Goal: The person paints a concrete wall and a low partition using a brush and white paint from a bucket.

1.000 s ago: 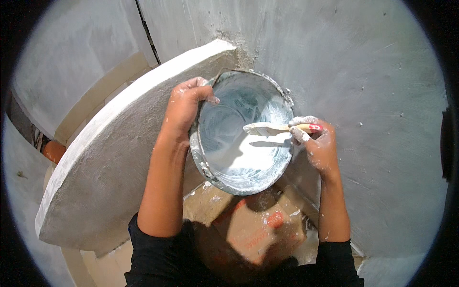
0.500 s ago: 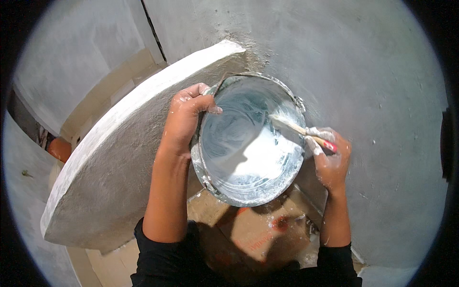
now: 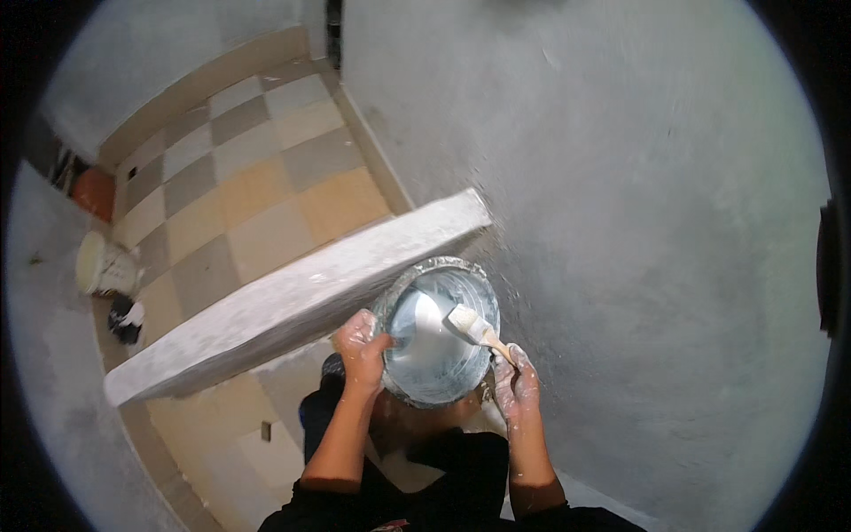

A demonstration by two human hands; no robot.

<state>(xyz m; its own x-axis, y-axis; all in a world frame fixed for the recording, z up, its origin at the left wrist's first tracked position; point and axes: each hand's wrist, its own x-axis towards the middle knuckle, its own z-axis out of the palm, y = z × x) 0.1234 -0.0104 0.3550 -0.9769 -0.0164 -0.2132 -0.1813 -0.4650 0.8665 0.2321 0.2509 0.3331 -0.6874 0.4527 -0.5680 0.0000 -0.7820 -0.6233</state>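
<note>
A round bucket [image 3: 443,372] smeared with white paint hangs in front of me, with a pool of white paint inside. My left hand [image 3: 362,344] grips its left rim, thumb over the edge. In my right hand [image 3: 517,381] is a paintbrush [image 3: 483,332] with a pale wooden handle. Its white-coated bristles point up and left, over the bucket's opening near the right rim. White paint speckles both hands. Just beyond the bucket runs a low wall [image 3: 310,288] with a white-painted top.
A grey wall [image 3: 638,266] fills the right side. Past the low wall lies a checkered tile floor [image 3: 257,186]. On it at the far left stand a white bucket [image 3: 106,266], a dark object [image 3: 126,321] and an orange thing [image 3: 93,193]. My dark shoe shows below.
My view has risen, so the bucket and hands look smaller and lower. The tile floor beyond the low wall has come into sight. The brush now tilts upward, bristles nearer the rim.
</note>
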